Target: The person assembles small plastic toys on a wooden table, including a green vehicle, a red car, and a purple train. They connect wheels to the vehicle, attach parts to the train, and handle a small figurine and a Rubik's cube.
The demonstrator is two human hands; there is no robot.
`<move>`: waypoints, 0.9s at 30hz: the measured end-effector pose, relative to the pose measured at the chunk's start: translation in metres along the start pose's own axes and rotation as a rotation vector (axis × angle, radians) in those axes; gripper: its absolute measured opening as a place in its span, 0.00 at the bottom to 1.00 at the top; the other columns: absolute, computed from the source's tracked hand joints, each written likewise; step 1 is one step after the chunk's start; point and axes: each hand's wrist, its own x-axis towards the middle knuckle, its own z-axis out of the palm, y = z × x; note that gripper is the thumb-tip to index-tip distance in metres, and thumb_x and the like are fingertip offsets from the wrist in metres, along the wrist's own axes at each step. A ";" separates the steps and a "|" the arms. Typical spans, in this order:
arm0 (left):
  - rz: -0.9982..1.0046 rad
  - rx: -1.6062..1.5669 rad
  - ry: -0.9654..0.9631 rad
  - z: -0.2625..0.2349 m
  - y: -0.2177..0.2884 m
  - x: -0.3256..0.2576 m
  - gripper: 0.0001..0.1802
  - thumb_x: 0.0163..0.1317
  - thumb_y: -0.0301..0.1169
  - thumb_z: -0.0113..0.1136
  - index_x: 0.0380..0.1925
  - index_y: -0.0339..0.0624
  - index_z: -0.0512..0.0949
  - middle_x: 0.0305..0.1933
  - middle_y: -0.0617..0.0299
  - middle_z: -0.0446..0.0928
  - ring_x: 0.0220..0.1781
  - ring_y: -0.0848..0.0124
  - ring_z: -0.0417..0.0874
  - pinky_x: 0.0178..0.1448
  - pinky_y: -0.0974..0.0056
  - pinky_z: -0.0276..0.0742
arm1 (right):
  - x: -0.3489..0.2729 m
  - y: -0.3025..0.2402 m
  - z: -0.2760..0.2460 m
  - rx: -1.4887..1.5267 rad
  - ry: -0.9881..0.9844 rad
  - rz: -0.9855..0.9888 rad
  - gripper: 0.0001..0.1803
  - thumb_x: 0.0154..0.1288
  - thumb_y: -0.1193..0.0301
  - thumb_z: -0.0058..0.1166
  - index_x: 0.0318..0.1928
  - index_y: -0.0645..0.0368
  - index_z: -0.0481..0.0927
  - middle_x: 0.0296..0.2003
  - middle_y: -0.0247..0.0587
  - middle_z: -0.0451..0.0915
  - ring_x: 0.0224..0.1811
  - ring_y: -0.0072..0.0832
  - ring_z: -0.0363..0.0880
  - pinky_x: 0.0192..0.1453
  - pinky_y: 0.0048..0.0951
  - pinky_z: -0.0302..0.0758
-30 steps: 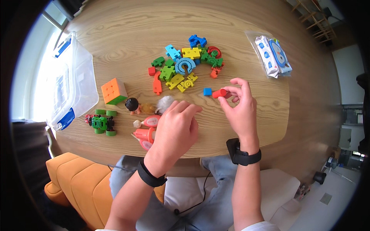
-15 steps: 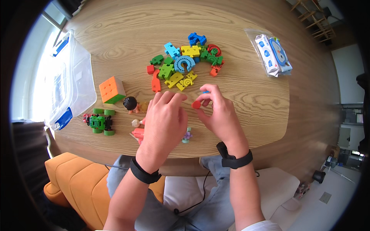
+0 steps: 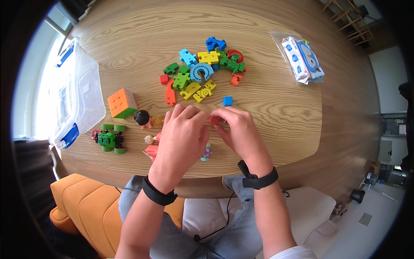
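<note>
My right hand pinches a small red block between thumb and fingertips. Close beside it, my left hand is turned back-up with its fingers curled down; whatever they hold is hidden beneath. A blue cube lies on the table just beyond my right hand. Past both hands is a loose cluster of coloured puzzle blocks, among them a light-blue arched piece, a yellow piece and a long red piece. Around my left hand lie a dark-haired doll, a coral toy and a purple-and-teal toy, partly covered.
On the left are an orange-faced puzzle cube, a green toy truck and a clear plastic bin with blue latches. A pack of wipes lies at the far right of the wooden table.
My right hand has drawn in toward my left, bringing the red block closer to it. The blue cube, mostly covered before, is now in plain sight. The whole view has shifted slightly.
</note>
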 end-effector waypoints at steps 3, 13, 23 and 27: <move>0.006 0.014 0.012 0.000 -0.001 -0.001 0.11 0.58 0.24 0.66 0.42 0.41 0.86 0.44 0.58 0.84 0.50 0.56 0.81 0.55 0.53 0.77 | 0.000 -0.001 0.000 0.004 -0.006 0.003 0.12 0.58 0.87 0.63 0.42 0.64 0.83 0.35 0.53 0.85 0.37 0.52 0.85 0.42 0.46 0.82; -0.161 -0.063 0.137 -0.015 -0.016 0.006 0.14 0.61 0.21 0.64 0.48 0.35 0.84 0.45 0.47 0.83 0.50 0.47 0.83 0.56 0.48 0.80 | -0.004 -0.001 -0.001 -0.074 -0.028 0.036 0.17 0.61 0.86 0.64 0.51 0.64 0.84 0.40 0.55 0.87 0.42 0.52 0.87 0.46 0.47 0.84; -0.286 -0.098 0.311 -0.012 -0.053 0.018 0.23 0.65 0.15 0.53 0.61 0.28 0.75 0.58 0.36 0.77 0.55 0.40 0.82 0.60 0.47 0.80 | 0.002 0.004 -0.025 -0.010 0.125 0.181 0.15 0.65 0.83 0.65 0.53 0.65 0.85 0.44 0.48 0.91 0.43 0.34 0.92 0.48 0.33 0.87; -0.313 0.010 0.241 -0.006 -0.056 0.030 0.22 0.69 0.17 0.54 0.63 0.28 0.75 0.65 0.33 0.74 0.61 0.38 0.81 0.66 0.47 0.80 | 0.006 0.011 -0.026 0.044 0.225 0.220 0.13 0.73 0.80 0.59 0.55 0.64 0.84 0.44 0.49 0.91 0.44 0.33 0.92 0.47 0.31 0.86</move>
